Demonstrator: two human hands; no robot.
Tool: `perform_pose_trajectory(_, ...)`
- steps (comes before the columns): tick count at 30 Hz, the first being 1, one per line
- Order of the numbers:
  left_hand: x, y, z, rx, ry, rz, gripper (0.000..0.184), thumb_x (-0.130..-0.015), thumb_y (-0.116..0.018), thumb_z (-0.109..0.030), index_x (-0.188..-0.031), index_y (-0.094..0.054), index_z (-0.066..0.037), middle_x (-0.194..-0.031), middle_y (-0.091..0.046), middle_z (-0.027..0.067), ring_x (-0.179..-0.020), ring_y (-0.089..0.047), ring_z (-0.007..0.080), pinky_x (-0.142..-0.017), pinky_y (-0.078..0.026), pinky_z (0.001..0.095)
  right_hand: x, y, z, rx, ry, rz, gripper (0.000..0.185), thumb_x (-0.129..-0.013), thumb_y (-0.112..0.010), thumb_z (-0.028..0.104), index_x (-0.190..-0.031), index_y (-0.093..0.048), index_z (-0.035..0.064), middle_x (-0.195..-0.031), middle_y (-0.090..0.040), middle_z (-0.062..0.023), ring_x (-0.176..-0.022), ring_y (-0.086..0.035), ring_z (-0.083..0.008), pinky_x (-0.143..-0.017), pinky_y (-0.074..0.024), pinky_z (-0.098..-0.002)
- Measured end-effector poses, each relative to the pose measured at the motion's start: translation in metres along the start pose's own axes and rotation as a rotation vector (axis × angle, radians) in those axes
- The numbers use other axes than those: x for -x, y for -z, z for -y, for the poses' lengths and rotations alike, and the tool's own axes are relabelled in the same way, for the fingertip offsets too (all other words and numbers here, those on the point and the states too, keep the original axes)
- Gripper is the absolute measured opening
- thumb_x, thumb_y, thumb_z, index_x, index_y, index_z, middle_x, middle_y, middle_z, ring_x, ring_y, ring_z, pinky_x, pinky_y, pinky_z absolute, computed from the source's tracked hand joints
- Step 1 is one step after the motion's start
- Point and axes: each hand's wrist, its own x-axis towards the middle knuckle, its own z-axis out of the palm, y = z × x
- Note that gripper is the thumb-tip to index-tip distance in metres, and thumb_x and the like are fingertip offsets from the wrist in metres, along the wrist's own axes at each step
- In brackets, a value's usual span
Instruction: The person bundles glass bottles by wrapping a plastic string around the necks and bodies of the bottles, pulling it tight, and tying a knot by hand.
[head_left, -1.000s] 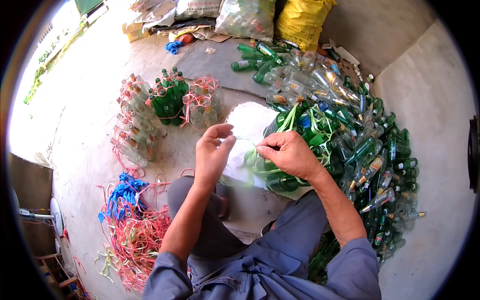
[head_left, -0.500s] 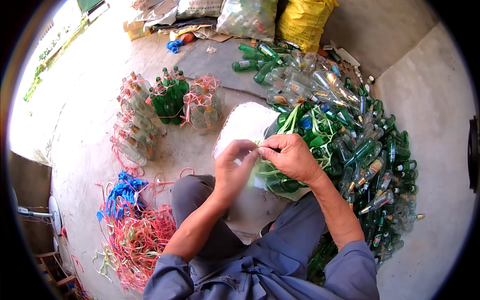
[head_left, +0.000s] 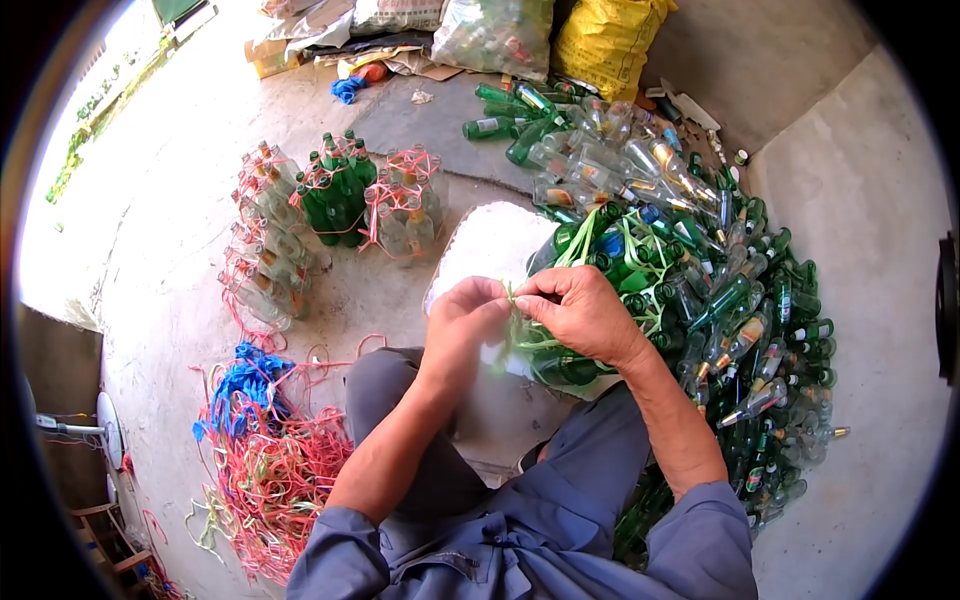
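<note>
Both hands meet in front of me over a white board point(head_left: 478, 240). My left hand point(head_left: 466, 325) pinches a pale green plastic strap point(head_left: 512, 300); its lower fingers are blurred. Close beside it, my right hand point(head_left: 580, 312) grips the same strap between thumb and forefinger. Loose strap ends hang blurred below the fingertips. Just right of the hands, green glass bottles point(head_left: 565, 370) stand or lean with light green straps point(head_left: 585, 238) looped around their necks. My right hand covers part of this group.
A heap of loose green and clear bottles point(head_left: 740, 300) spreads along the right wall. Bundled bottles point(head_left: 340, 195) tied with pink straps stand at upper left. A tangle of pink straps point(head_left: 275, 480) lies by my left knee. Filled sacks point(head_left: 610, 45) stand at the back.
My left hand has shifted and its fingers have curled in more. More of the green strap now shows between and below the fingertips. The right hand has stayed nearly still.
</note>
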Motion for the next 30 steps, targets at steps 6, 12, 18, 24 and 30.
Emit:
perform_pose_trajectory(6, -0.002, 0.000, -0.001, 0.045, 0.019, 0.023, 0.008, -0.091, -0.068, -0.008, -0.092, -0.061, -0.005, -0.079, -0.060, -0.0011, -0.059, -0.049, 0.0053, -0.053, -0.038, 0.0198, -0.002, 0.000, -0.006, -0.108, -0.073, -0.006, 0.011, -0.088, -0.069, 0.004, -0.094, -0.073, -0.0037, -0.074, -0.067, 0.0002, -0.068, -0.054, -0.0031, -0.061, -0.0461, -0.0227)
perform_pose_trajectory(12, -0.003, -0.004, -0.003, -0.074, -0.022, -0.042, 0.010, -0.091, -0.069, -0.010, -0.090, -0.061, -0.004, -0.076, -0.058, -0.0013, -0.056, -0.046, 0.0049, -0.050, -0.033, 0.0198, 0.000, -0.005, -0.001, -0.042, -0.011, -0.068, 0.011, -0.086, -0.070, 0.005, -0.093, -0.074, -0.0035, -0.074, -0.068, -0.0012, -0.066, -0.056, -0.0037, -0.060, -0.0471, -0.0231)
perform_pose_trajectory(18, -0.008, 0.006, 0.006, 0.091, 0.085, 0.039, 0.013, -0.091, -0.067, -0.016, -0.093, -0.062, -0.004, -0.074, -0.058, -0.0024, -0.061, -0.047, 0.0052, -0.054, -0.036, 0.0213, 0.002, -0.007, -0.003, -0.029, -0.017, -0.089, 0.009, -0.086, -0.071, 0.004, -0.091, -0.074, -0.0030, -0.074, -0.068, -0.0004, -0.066, -0.056, -0.0034, -0.060, -0.0468, -0.0225)
perform_pose_trajectory(24, -0.011, 0.003, 0.008, 0.199, 0.106, 0.075, 0.011, -0.093, -0.064, -0.016, -0.092, -0.061, -0.006, -0.070, -0.054, -0.0024, -0.059, -0.047, 0.0076, -0.056, -0.037, 0.0230, 0.003, -0.006, -0.004, -0.205, -0.037, -0.087, 0.007, -0.087, -0.070, 0.003, -0.090, -0.074, -0.0025, -0.074, -0.066, 0.0033, -0.067, -0.053, -0.0022, -0.060, -0.0447, -0.0217)
perform_pose_trajectory(30, -0.001, -0.004, 0.000, 0.100, -0.089, -0.017, 0.009, -0.094, -0.066, -0.011, -0.094, -0.058, -0.005, -0.078, -0.058, -0.0007, -0.062, -0.050, 0.0073, -0.054, -0.039, 0.0209, 0.002, -0.005, -0.002, -0.117, -0.028, -0.090, 0.008, -0.087, -0.070, 0.004, -0.091, -0.073, -0.0028, -0.074, -0.066, 0.0031, -0.067, -0.054, -0.0022, -0.061, -0.0451, -0.0215)
